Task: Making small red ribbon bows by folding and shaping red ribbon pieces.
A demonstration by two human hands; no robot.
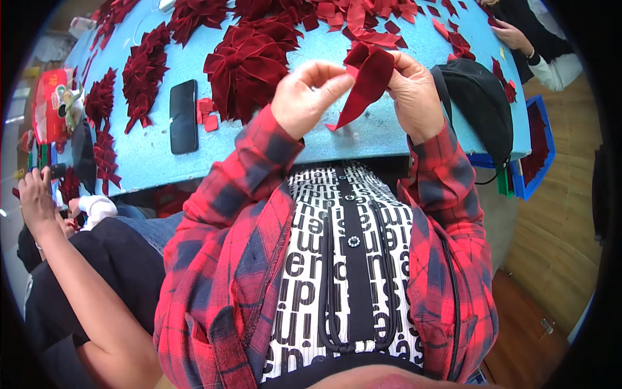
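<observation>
Above the table's near edge, a folded piece of dark red velvet ribbon [369, 81] is held up between my two hands, one pointed tail hanging down. My right hand [416, 97] pinches its right side; the fingers behind the cloth are partly hidden. On the other side, my left hand [311, 97] is closed, with thumb and forefinger together at the ribbon's left edge. Just beyond my left hand lies a large layered bow of red velvet [241, 68].
The blue table [223, 146] carries more velvet bows [144, 71], loose red pieces [330, 14], a black phone [184, 117] and a black bag [476, 107]. A blue-edged crate [539, 142] stands at right. Co-workers' hands show at left [39, 198] and far right [512, 35].
</observation>
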